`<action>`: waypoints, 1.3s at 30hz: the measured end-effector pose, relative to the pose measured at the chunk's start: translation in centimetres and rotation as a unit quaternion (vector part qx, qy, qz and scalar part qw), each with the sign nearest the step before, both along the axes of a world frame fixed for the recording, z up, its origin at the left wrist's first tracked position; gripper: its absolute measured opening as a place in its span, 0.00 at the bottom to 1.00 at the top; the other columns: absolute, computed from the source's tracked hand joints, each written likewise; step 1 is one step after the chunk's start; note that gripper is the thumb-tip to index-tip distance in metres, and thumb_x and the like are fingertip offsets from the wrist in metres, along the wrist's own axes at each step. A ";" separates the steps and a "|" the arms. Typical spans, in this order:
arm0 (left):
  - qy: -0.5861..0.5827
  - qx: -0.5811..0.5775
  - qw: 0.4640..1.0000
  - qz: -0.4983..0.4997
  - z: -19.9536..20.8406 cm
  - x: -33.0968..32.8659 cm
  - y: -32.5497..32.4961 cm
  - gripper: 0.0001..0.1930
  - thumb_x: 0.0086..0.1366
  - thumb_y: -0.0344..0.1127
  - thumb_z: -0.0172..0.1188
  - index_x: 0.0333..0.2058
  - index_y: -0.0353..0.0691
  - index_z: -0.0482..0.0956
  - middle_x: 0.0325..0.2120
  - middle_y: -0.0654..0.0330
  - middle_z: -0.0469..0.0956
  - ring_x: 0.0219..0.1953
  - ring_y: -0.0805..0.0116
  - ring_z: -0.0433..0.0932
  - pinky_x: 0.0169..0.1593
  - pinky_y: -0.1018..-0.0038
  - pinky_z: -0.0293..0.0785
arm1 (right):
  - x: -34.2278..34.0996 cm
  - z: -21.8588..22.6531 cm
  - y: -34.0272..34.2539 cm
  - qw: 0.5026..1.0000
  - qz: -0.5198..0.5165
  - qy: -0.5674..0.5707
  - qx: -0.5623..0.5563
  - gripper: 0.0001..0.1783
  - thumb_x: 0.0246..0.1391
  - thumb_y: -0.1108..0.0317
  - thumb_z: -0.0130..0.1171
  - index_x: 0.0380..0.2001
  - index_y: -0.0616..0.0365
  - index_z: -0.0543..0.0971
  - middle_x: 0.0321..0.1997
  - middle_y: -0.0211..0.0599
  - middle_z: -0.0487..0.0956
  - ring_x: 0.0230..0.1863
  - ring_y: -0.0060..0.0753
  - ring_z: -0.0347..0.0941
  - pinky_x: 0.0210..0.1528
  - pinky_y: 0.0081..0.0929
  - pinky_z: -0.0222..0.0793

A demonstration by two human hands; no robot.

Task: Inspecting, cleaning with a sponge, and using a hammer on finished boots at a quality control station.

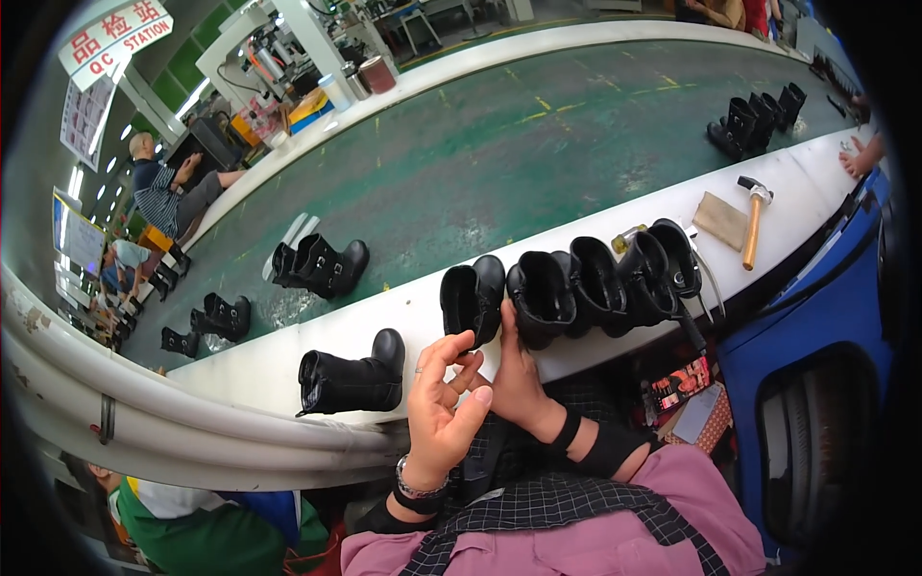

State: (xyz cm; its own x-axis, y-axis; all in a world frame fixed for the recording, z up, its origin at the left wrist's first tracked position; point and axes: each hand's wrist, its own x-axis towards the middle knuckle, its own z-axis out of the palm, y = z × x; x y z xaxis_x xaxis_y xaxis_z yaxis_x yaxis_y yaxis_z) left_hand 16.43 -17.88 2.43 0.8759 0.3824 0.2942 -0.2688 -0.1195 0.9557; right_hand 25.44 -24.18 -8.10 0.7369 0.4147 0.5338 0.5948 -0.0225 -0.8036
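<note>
In front of me a black ankle boot (pixel 473 300) stands upright on the white bench, its opening toward me. My left hand (pixel 440 408) is at its near edge, fingers loosely bent and apart, thumb out, with nothing visible in the grasp. Just to the right, my right hand (pixel 519 376) has its fingers stretched forward along the boot's right side, seemingly touching it; some of those fingers are hidden. Right of that hand a black boot (pixel 544 293) starts a close row of several upright boots. Off to the left, another black boot (pixel 353 372) lies on its side.
A hammer (pixel 754 221) and a tan block (pixel 720 221) lie farther right on the white bench (pixel 663 206). Beyond runs a green conveyor belt (pixel 499 134) carrying black boots (pixel 320 266). A white curved pipe (pixel 192 418) borders the left. Blue crates (pixel 826 336) stand at right.
</note>
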 end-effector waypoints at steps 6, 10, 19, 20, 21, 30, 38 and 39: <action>-0.066 -0.078 0.994 0.025 -3.1 -1.0 1.2 0.29 0.59 0.31 0.56 0.58 0.29 0.60 0.58 0.49 0.63 0.52 0.62 0.69 0.54 0.60 0.74 | 2.3 0.1 3.5 0.998 -0.064 -0.001 0.004 0.44 0.46 0.69 0.65 0.63 0.63 0.54 0.59 0.63 0.66 0.57 0.63 0.67 0.56 0.43 0.67; -0.009 -0.105 0.981 0.162 -6.7 -0.2 3.9 0.24 0.66 0.30 0.49 0.59 0.32 0.60 0.58 0.54 0.60 0.56 0.62 0.65 0.55 0.61 0.70 | 2.4 -0.6 4.0 0.993 -0.046 0.087 0.067 0.25 0.52 0.71 0.60 0.53 0.61 0.67 0.41 0.48 0.79 0.41 0.47 0.78 0.41 0.35 0.73; 0.022 -0.458 0.888 -0.019 -12.1 0.9 8.4 0.17 0.71 0.41 0.51 0.54 0.39 0.68 0.51 0.56 0.71 0.54 0.65 0.70 0.57 0.64 0.66 | -1.5 -2.5 0.2 0.988 0.122 0.032 0.089 0.27 0.52 0.80 0.60 0.56 0.62 0.68 0.61 0.49 0.69 0.56 0.41 0.72 0.57 0.31 0.67; 0.005 -0.435 0.900 -0.021 -12.3 1.0 8.1 0.18 0.71 0.42 0.51 0.55 0.40 0.67 0.51 0.56 0.71 0.54 0.65 0.70 0.58 0.64 0.65 | -1.6 -2.9 -0.6 0.985 0.150 0.019 0.086 0.29 0.51 0.81 0.61 0.57 0.60 0.66 0.63 0.51 0.67 0.57 0.42 0.72 0.57 0.30 0.68; -0.014 -0.415 0.909 -0.034 -12.5 1.0 7.8 0.19 0.71 0.42 0.51 0.56 0.40 0.66 0.52 0.56 0.71 0.54 0.64 0.70 0.59 0.63 0.65 | -1.6 -3.3 -1.2 0.982 0.172 0.023 0.073 0.31 0.50 0.81 0.62 0.57 0.57 0.65 0.65 0.53 0.65 0.57 0.43 0.72 0.57 0.29 0.70; -0.026 -0.369 0.922 -0.118 -13.2 1.1 7.4 0.29 0.66 0.41 0.58 0.61 0.39 0.61 0.58 0.47 0.67 0.59 0.55 0.68 0.64 0.60 0.63 | -2.3 -3.9 -4.6 0.985 0.173 -0.015 0.011 0.36 0.41 0.85 0.63 0.57 0.54 0.69 0.61 0.53 0.69 0.60 0.52 0.70 0.62 0.35 0.67; -0.026 -0.358 0.925 -0.127 -13.4 1.4 7.3 0.29 0.65 0.42 0.59 0.61 0.39 0.61 0.58 0.46 0.67 0.60 0.53 0.68 0.64 0.60 0.64 | -1.8 -3.3 -6.6 1.000 -0.008 -0.012 -0.016 0.19 0.42 0.79 0.59 0.42 0.62 0.77 0.47 0.48 0.77 0.48 0.47 0.75 0.52 0.34 0.70; -0.024 -0.360 0.924 -0.127 -13.4 1.4 7.2 0.29 0.65 0.42 0.59 0.61 0.39 0.61 0.58 0.45 0.67 0.60 0.53 0.68 0.64 0.60 0.64 | -1.7 -3.4 -6.9 0.999 -0.048 0.007 0.007 0.19 0.42 0.79 0.59 0.42 0.62 0.76 0.45 0.47 0.76 0.47 0.45 0.75 0.52 0.33 0.69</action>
